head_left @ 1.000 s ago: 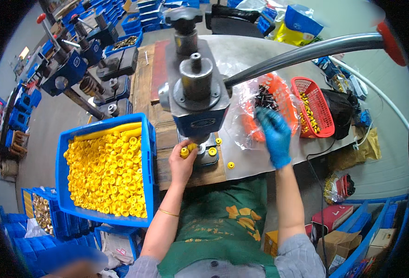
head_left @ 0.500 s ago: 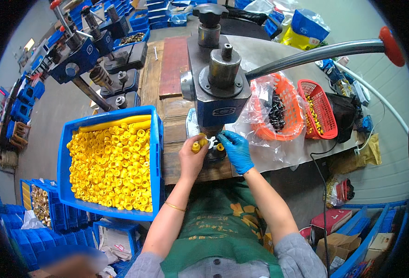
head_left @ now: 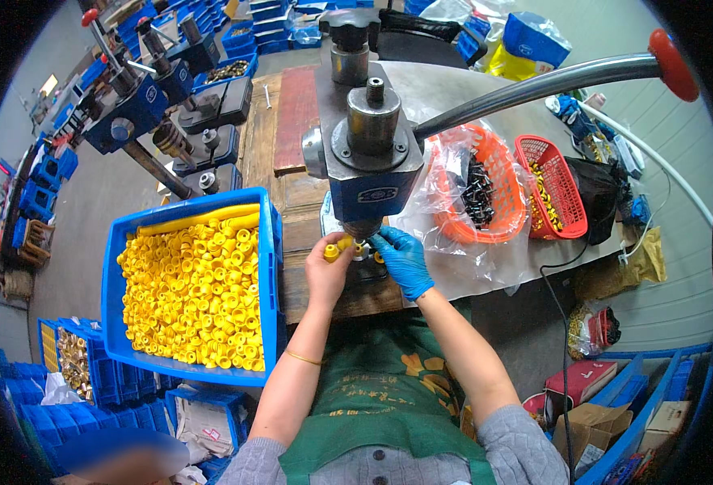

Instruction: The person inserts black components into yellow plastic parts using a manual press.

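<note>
My bare left hand (head_left: 326,273) is closed around yellow plastic caps (head_left: 332,252) just left of the press ram. At the ram's right side is my right hand (head_left: 405,263) in a blue glove, its thumb and fingertips pinched together. Whatever lies between those fingertips is too small to make out. Both hands meet under the head of a hand lever press (head_left: 376,182), over its base. A light-coloured holder (head_left: 362,251) shows partly between them. Another bit of yellow peeks out beside the gloved fingers.
A blue bin (head_left: 272,283) full of yellow caps stands left. On the right are an orange basket (head_left: 508,222) with black parts and a red basket (head_left: 570,186) with small yellow parts. The red-knobbed lever (head_left: 550,87) reaches right. More presses (head_left: 142,105) stand behind left.
The view has shifted slightly, so the press sits further left. My fingers have drawn in closer under the ram, covering more of the light holder. The left hand still grips yellow caps.
</note>
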Action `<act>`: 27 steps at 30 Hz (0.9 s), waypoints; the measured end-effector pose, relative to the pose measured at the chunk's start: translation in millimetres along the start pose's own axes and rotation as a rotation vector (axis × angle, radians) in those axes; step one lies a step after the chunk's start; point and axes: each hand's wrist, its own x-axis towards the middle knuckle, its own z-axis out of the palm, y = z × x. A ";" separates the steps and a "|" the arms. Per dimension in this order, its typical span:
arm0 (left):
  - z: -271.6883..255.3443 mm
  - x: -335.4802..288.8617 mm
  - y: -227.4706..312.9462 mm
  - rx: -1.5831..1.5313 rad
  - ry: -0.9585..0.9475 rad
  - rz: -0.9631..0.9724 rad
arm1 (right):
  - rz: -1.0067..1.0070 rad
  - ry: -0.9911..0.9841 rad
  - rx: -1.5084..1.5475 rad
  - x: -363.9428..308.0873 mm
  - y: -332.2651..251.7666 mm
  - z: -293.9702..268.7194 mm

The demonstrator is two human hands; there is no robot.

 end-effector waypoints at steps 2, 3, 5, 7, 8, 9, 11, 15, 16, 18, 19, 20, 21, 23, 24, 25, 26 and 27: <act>-1.5 -3.5 0.2 -0.052 0.035 -0.003 | -0.006 0.018 -0.074 2.6 7.6 1.5; -1.7 -6.1 4.2 -0.103 0.069 -0.007 | -0.047 0.008 -0.145 4.3 11.6 1.4; -4.0 -13.6 13.4 -0.103 0.055 -0.078 | -0.086 -0.004 -0.217 6.0 13.0 1.1; -5.9 -17.9 14.1 -0.103 0.045 -0.150 | -0.516 -0.055 -0.550 7.5 7.5 0.8; -6.4 -19.4 13.5 -0.127 0.048 -0.163 | -0.517 -0.059 -0.550 7.8 2.9 2.0; -7.2 -20.8 12.6 -0.151 0.051 -0.175 | -0.543 -0.087 -0.606 8.0 -1.8 3.3; -9.2 -21.2 8.0 -0.152 0.054 -0.145 | -0.572 -0.116 -0.663 7.7 -3.7 4.4; -12.0 -25.2 15.4 -0.148 0.053 -0.198 | -0.395 -0.069 -0.513 4.1 -0.7 4.3; -12.4 -25.7 15.1 -0.148 0.054 -0.198 | -0.360 -0.053 -0.483 3.5 -0.3 4.7; -12.5 -26.8 15.2 -0.150 0.062 -0.195 | -0.406 -0.045 -0.468 4.0 4.1 5.5; -12.5 -27.4 15.0 -0.151 0.061 -0.194 | -0.451 -0.037 -0.452 4.2 5.5 5.7; -13.7 -28.1 13.8 -0.180 0.061 -0.195 | -0.452 -0.041 -0.451 4.0 3.3 6.1; -14.9 -28.9 12.6 -0.209 0.059 -0.195 | -0.484 -0.068 -0.546 3.6 -1.2 5.7; -15.2 -29.5 10.8 -0.194 0.058 -0.193 | -0.516 -0.089 -0.645 3.7 -2.0 4.6; -14.2 -29.5 10.0 -0.181 0.052 -0.192 | -0.532 -0.101 -0.643 4.7 1.6 3.2; -13.8 -29.4 8.4 -0.184 0.041 -0.191 | -0.548 -0.110 -0.644 5.3 4.8 1.0; -12.2 -28.4 5.6 -0.171 0.045 -0.210 | -0.543 -0.089 -0.658 5.4 7.9 -0.6; -7.2 -27.5 3.8 -0.161 0.036 -0.229 | -0.561 -0.086 -0.675 5.6 9.1 -1.7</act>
